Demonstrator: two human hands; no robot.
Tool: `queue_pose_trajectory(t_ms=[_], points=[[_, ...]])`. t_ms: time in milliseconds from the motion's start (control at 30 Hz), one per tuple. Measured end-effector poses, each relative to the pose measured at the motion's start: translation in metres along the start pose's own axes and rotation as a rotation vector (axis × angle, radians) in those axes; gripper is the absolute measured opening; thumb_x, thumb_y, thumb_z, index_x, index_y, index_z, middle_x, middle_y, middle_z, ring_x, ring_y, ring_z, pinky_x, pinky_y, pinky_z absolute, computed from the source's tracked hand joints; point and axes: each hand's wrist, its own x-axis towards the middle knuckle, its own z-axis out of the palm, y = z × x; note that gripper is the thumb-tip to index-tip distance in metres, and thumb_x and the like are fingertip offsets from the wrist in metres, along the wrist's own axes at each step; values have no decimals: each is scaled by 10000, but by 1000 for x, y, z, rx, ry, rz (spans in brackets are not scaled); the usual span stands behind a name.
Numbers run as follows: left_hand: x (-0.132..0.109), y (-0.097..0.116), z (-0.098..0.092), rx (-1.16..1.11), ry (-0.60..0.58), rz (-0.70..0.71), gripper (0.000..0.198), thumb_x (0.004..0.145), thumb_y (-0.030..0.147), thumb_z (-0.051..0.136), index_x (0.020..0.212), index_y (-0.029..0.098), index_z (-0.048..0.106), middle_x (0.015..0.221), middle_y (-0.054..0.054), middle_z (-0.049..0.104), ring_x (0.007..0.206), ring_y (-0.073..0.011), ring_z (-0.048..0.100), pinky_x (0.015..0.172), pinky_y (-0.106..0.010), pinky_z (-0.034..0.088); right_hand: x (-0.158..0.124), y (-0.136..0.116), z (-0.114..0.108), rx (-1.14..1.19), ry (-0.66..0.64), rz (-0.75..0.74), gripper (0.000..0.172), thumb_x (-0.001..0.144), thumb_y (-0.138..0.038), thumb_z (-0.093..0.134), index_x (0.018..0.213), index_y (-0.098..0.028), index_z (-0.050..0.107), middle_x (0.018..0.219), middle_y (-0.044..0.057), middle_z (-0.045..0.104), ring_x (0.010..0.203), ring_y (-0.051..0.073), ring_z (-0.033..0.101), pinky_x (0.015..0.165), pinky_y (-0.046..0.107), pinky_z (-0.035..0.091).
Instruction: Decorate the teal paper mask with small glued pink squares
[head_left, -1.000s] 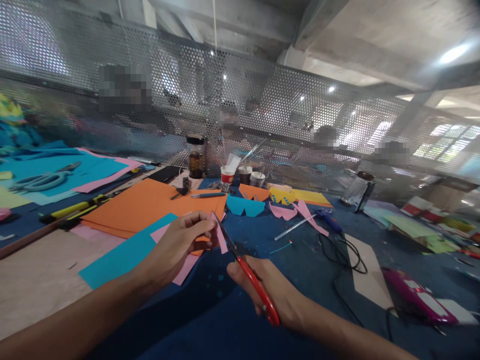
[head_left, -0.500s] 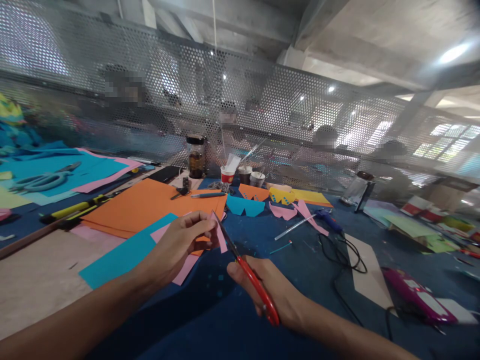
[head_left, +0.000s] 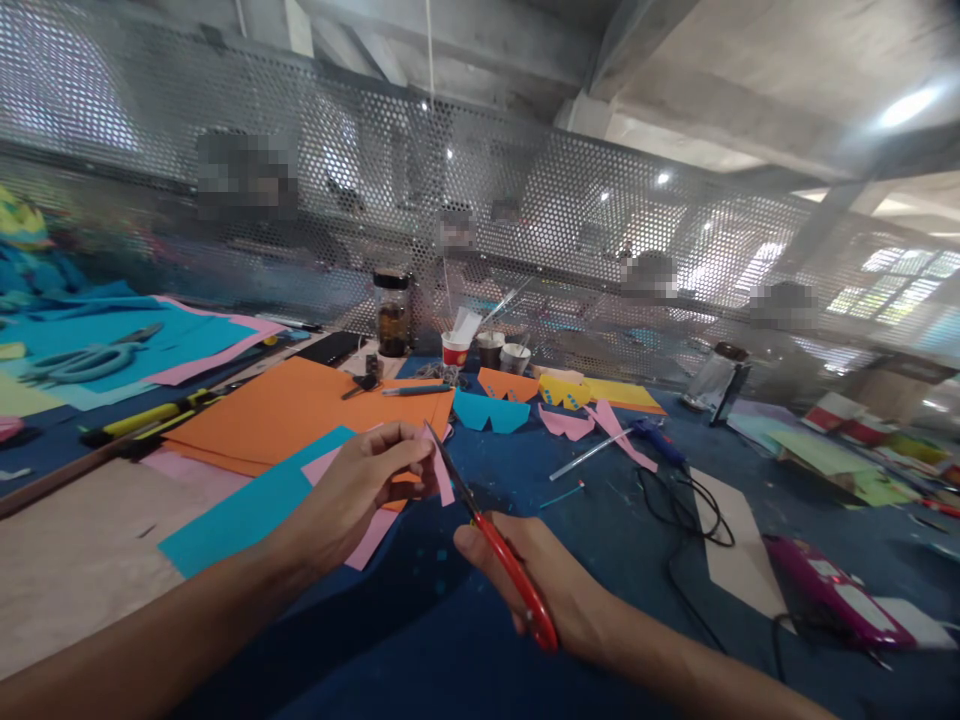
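Left hand (head_left: 366,480): thumb and fingers pinched together on a narrow pink strip (head_left: 445,478). Right hand (head_left: 559,572): closed round red scissors (head_left: 517,578), their dark blades against the strip. We placed the strip above the table (head_left: 360,660), just beyond the right edge of the left hand's fingers. Blade gap: too fine for us to tell.

Risks, as we judged them: a slip of the blades, since the strip was slim and limp, and a skewed edge; a nicked fingertip, the points lying so near the pinch.

Materials: strip, matte paper or thin card, straight-sided, its lower end free. Scissors, smooth glossy handle, slender metal blades. Orange sheets (head_left: 262,410), flat, broad, crisp-edged. Blue sheet (head_left: 240,515), oblong, partly behind the left arm. Blue cutout (head_left: 491,412) and pink cutout (head_left: 566,426), notched along their near edges. Table, dark blue, specked with scraps.
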Motion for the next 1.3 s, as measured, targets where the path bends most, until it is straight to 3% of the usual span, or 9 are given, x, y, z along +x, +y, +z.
queue_pose_trajectory(t_ms=[200,400,600,733,1033,1300], points=[[1,-1,-1,-10,1,4,199,853,330,703,718,195,650,711,3,623,671,-158,595,676,-297,498,-1,1,2,51,-13,35,542,981,-680,417,719,-206,423,520,-63,419,449,69,410,425,196,288],[0,2,3,-41,25,-21,123,792,279,743,719,208,674,651,25,581,632,-151,565,659,-293,506,7,13,7,229,56,37,553,929,-728,468,757,-203,461,547,-82,425,384,56,419,370,172,329],[-2,-1,8,-21,-6,-46,114,771,286,769,721,214,695,719,10,618,694,-157,577,687,-277,529,15,15,2,411,131,-97,413,896,-565,658,809,-178,546,536,-81,490,426,70,469,428,179,369],[-4,-6,11,-14,-53,-58,109,774,282,767,715,207,714,734,2,636,721,-160,590,701,-271,541,15,10,2,488,166,-104,366,825,-467,772,848,-191,533,573,-89,503,468,75,488,464,188,373],[-3,-9,10,-14,-53,-52,112,761,304,785,761,217,715,760,0,657,767,-191,641,803,-364,579,20,18,4,508,221,-152,373,804,-453,781,873,-198,519,645,-77,534,504,79,505,480,197,396],[-1,-10,7,-3,-15,-23,149,810,327,777,762,210,698,780,9,634,775,-162,626,804,-332,588,23,18,0,503,370,-194,300,859,-405,730,899,-205,512,711,-63,578,511,72,519,495,200,427]])
